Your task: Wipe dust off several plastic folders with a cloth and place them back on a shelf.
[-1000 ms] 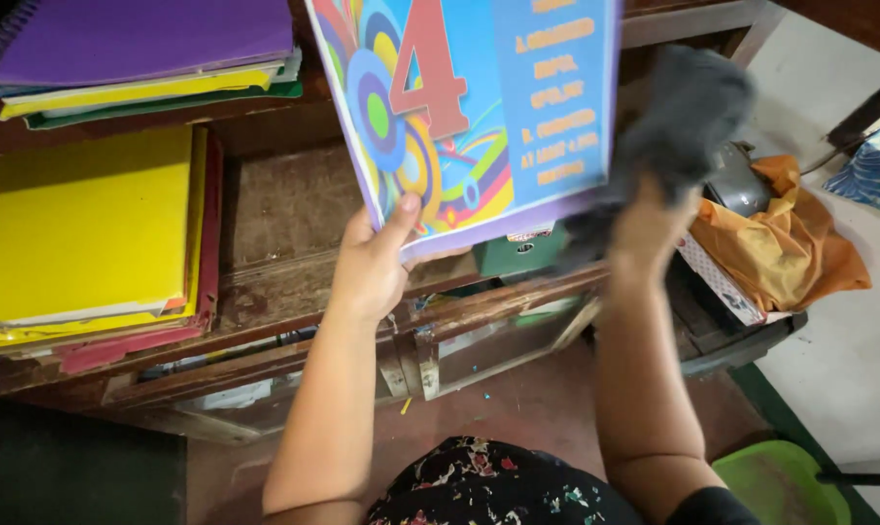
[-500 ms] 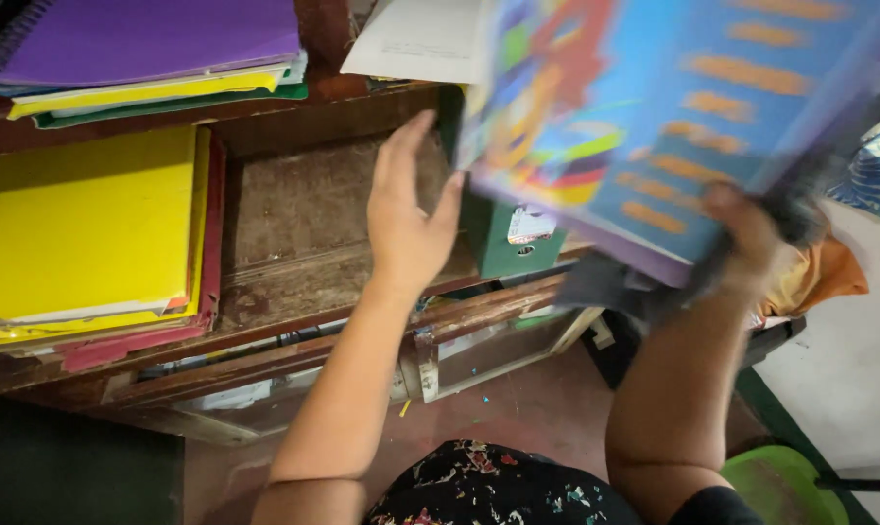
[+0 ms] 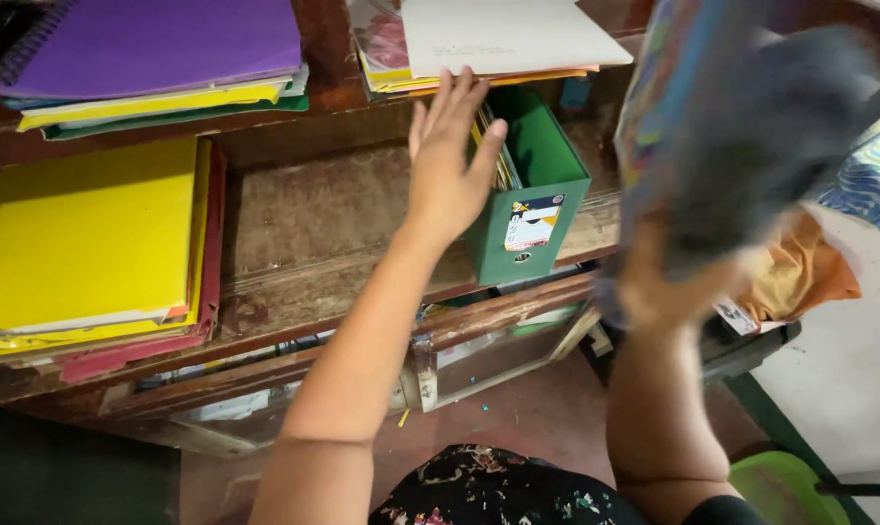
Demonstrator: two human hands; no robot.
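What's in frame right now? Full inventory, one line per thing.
green file box: 1, green, upright on the wooden shelf, papers inside
wooden shelf: 1, brown, worn, across the middle
yellow folders: 1 stack, yellow over red, left on the shelf
purple notebook: 1, purple, spiral-bound, on a yellow and green pile, upper left
white sheet: 1, white, on a paper pile on the upper level
colourful book: 1, multicoloured, blurred, raised at right
orange cloth: 1, orange, right of the shelf
green seat: 1, light green, bottom right
left hand: open, against the box
right hand: grips the book from below
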